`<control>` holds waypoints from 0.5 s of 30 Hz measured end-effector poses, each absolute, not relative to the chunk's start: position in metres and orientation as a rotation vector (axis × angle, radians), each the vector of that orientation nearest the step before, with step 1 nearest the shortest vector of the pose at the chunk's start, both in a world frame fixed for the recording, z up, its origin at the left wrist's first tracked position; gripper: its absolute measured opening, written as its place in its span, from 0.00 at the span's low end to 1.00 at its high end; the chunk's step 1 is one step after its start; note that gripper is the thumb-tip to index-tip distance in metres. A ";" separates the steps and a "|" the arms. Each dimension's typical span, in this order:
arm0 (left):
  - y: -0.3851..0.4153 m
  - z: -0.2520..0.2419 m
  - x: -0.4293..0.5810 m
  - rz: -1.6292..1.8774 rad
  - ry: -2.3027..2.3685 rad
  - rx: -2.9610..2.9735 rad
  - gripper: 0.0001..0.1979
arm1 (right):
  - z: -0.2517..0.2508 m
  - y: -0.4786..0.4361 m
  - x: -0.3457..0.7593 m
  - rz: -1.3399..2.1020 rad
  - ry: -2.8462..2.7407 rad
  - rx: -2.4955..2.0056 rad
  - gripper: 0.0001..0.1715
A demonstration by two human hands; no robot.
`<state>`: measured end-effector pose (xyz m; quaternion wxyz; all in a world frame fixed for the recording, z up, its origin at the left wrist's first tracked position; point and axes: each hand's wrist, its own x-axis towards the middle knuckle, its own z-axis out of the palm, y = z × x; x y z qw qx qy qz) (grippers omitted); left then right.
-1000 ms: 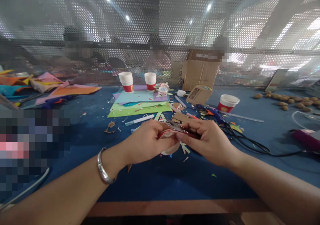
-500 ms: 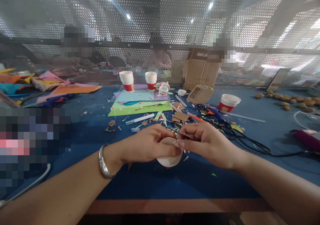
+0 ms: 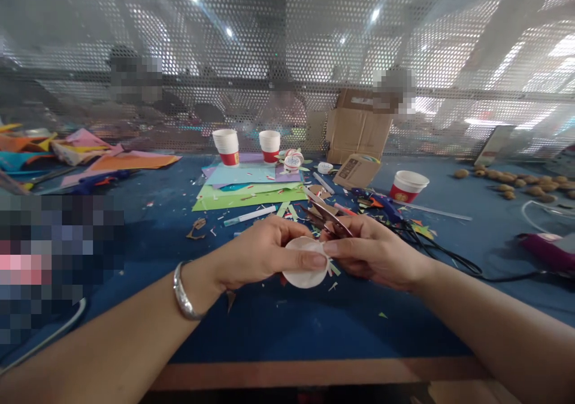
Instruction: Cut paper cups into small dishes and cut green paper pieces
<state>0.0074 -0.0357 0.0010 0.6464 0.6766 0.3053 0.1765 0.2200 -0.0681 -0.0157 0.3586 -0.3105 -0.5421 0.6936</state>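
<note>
My left hand [image 3: 274, 251] pinches a round white paper piece [image 3: 303, 279], its thumb lying across the face and the fingers behind. A little red shows beneath its lower left edge. In my right hand [image 3: 368, 248] are scissors [image 3: 330, 217] with dark reddish handles, their blades slightly apart and pointing up and left, away from the paper. My right thumb and fingertips also touch the paper's right edge. The fingers behind the paper are hidden.
Paper scraps and a white marker [image 3: 251, 214] lie beyond my hands. Farther back are coloured sheets [image 3: 242, 197], stacked paper cups [image 3: 226, 147] and a cardboard box [image 3: 357, 131]. A blue glue gun [image 3: 389, 207] and another paper cup [image 3: 408, 185] are to the right.
The scissors have swung upward and their blades now show above the paper. The round paper has tipped to face me more and risen slightly; both hands still touch it.
</note>
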 end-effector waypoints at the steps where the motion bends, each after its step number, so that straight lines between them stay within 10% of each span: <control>1: -0.035 0.001 0.007 0.402 0.657 1.533 0.12 | -0.015 -0.069 0.220 1.797 -1.402 -0.781 0.12; 15: -0.029 -0.003 0.010 0.735 0.740 1.687 0.16 | -0.009 -0.069 0.221 1.121 -1.669 -0.982 0.25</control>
